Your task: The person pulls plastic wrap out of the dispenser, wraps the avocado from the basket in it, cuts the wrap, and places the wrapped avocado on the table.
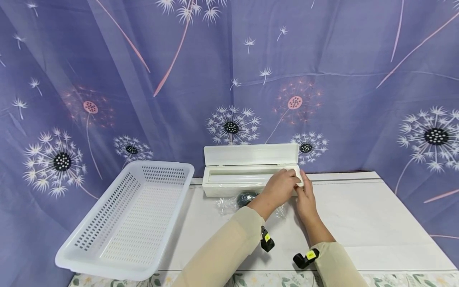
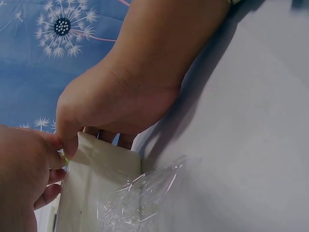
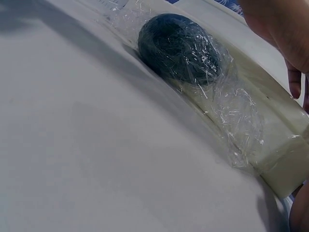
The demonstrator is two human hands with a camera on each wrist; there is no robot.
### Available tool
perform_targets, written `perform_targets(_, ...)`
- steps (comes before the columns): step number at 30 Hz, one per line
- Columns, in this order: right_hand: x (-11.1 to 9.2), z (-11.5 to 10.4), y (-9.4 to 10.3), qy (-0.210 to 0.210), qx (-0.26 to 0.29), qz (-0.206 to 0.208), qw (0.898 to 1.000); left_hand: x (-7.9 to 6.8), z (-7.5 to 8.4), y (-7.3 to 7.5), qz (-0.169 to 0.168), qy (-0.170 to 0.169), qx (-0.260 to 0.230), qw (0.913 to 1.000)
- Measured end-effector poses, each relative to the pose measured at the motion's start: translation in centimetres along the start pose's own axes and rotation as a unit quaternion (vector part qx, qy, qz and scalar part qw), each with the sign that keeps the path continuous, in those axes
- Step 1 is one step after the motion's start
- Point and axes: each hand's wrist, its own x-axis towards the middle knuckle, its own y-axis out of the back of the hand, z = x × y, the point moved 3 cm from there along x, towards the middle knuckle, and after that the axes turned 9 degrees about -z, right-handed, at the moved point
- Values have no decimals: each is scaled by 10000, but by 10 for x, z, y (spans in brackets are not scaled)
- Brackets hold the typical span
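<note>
A long white cling film box (image 1: pixel 234 189) has its lid (image 1: pixel 251 154) raised and a pale roll (image 1: pixel 234 179) lying inside. At its right end, my left hand (image 1: pixel 281 186) reaches over the corner with bent fingers. My right hand (image 1: pixel 306 201) grips that end, fingers round the end wall and thumb at the top edge. In the left wrist view the two hands' fingertips meet beside a small yellow-green piece (image 2: pixel 63 157); I cannot tell whether the left fingers pinch it. Against the box front lies a dark green, rounded thing (image 3: pixel 181 48) wrapped in crinkled clear film (image 3: pixel 236 116).
A white perforated plastic basket (image 1: pixel 163 243) stands on the left of the white tabletop (image 1: pixel 376 227). Close behind the box hangs a blue-purple curtain (image 1: pixel 172 119) with dandelion prints. A floral cloth strip (image 1: pixel 405 279) runs along the front edge.
</note>
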Motion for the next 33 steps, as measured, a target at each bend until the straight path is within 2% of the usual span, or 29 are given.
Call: perform_targets(33,1,3,0,-41,-265,13,9996,-4,-3,0,214,141,-10,9997)
